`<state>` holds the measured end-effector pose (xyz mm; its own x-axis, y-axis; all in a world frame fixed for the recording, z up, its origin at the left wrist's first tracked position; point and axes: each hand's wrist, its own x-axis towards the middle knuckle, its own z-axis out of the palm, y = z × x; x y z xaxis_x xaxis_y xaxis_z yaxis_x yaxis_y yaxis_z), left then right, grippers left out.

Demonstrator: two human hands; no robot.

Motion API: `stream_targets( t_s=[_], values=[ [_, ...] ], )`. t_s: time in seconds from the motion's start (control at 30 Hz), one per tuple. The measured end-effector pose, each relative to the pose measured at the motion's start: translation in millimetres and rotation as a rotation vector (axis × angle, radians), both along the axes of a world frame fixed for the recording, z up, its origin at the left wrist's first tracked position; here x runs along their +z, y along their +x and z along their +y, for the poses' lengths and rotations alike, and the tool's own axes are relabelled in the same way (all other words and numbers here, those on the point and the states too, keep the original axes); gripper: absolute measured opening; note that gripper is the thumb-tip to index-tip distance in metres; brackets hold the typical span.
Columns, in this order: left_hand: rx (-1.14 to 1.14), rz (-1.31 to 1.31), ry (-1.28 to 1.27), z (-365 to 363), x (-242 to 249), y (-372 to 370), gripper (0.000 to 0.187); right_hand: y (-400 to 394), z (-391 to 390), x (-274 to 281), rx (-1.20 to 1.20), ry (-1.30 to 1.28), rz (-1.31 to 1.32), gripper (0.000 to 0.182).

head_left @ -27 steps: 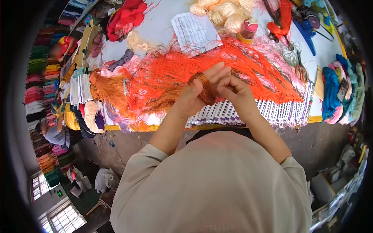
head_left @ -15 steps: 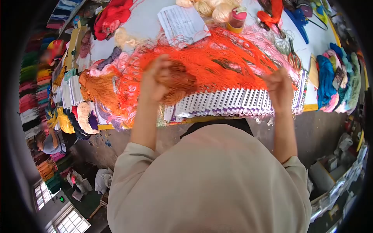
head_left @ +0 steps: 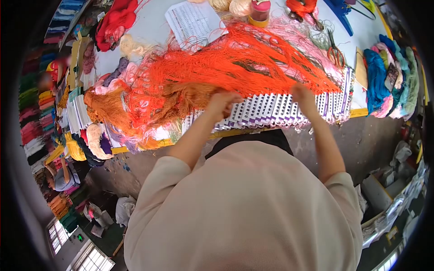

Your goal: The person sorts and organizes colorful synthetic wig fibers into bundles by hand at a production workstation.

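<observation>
My left hand (head_left: pixel 221 106) is over the left part of a row of white cards with punched holes (head_left: pixel 266 110). Its fingers are curled together, and what they hold, if anything, is hidden. Beside it, a brown skein of thread (head_left: pixel 185 97) lies across the orange threads (head_left: pixel 217 67), its right end touching or close to the hand. My right hand (head_left: pixel 304 100) is over the cards further right, at the lower edge of the orange threads; its fingers are blurred and partly hidden.
A printed sheet (head_left: pixel 194 25), a pink thread spool (head_left: pixel 260 12) and scissors (head_left: pixel 335 53) lie behind the threads. Blue and green skeins (head_left: pixel 377 83) hang at the right table edge. Another person (head_left: pixel 63 176) is at the far left near shelves of yarn.
The brown skein, in my left hand before, now lies spread on the orange threads. That hand has moved right and down to the cards. My right hand has shifted slightly left and down.
</observation>
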<state>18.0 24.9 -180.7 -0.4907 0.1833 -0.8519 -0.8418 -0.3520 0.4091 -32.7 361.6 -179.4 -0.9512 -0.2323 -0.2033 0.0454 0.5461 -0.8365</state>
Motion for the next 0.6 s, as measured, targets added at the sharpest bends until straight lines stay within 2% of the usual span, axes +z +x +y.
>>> stream_targets(
  t_s=[0.03,0.07,0.1,0.2,0.33,0.4,0.53,0.6],
  values=[
    [-0.119,0.079,-0.136,17,-17,0,0.021,7,-31,1,0.025,0.01,-0.18,0.014],
    [-0.24,0.156,-0.272,31,-30,1,0.019,13,-49,-13,0.082,-0.006,-0.157,0.013],
    [-0.234,0.17,-0.322,42,-40,2,0.017,15,-66,-9,0.08,0.006,-0.284,0.013],
    [-0.317,0.191,-0.435,58,-39,-3,0.017,15,-89,-25,0.146,-0.001,-0.261,0.014],
    [-0.283,0.246,-0.377,66,-21,-9,0.012,15,-90,-37,0.179,0.003,-0.319,0.015],
    [-0.161,0.029,-0.163,70,-2,-17,0.009,15,-88,-40,0.193,-0.012,-0.324,0.014],
    [-0.13,0.048,-0.064,74,-23,-21,0.009,9,-87,-45,0.16,-0.071,-0.378,0.013],
    [-0.222,0.088,-0.061,73,-29,-23,0.009,8,-87,-45,0.166,-0.094,-0.412,0.008]
  ],
)
